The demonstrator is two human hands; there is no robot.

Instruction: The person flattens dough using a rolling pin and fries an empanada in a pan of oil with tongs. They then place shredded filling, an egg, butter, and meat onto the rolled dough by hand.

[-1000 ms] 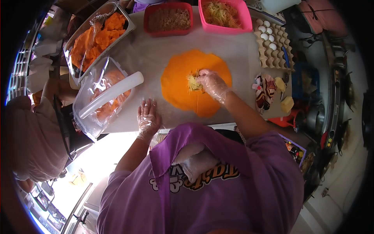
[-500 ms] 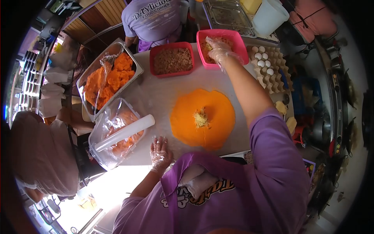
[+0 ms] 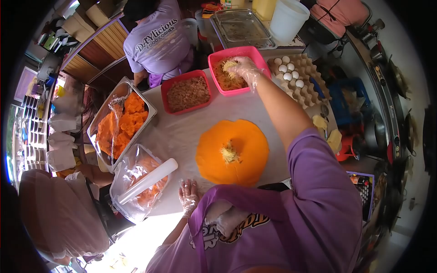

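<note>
My right hand (image 3: 246, 70), in a clear plastic glove, is over the pink tub (image 3: 256, 54) at the back of the table. Pinched in its fingers is a clump of pale yellow shreds (image 3: 229, 66); more shreds lie in the tub below. In a clear glove too, my left hand (image 3: 188, 197) rests flat on the table near the front edge, fingers spread, holding nothing. Between my arms lies a flat round orange dough sheet (image 3: 250, 141), with a small mound of shreds (image 3: 229, 153) near its middle.
A red tub (image 3: 165, 102) holds brown crumbly filling. Orange dough (image 3: 119, 125) fills a metal pan at left. A white rolling pin (image 3: 148, 181) lies across a clear container. An egg tray (image 3: 314, 75) stands at right. One person (image 3: 157, 41) is at the back, another (image 3: 59, 214) at left.
My right hand has lifted a little within the tub, and a clump of shreds now shows in its fingers. My left hand stays on the table. The camera view has shifted.
</note>
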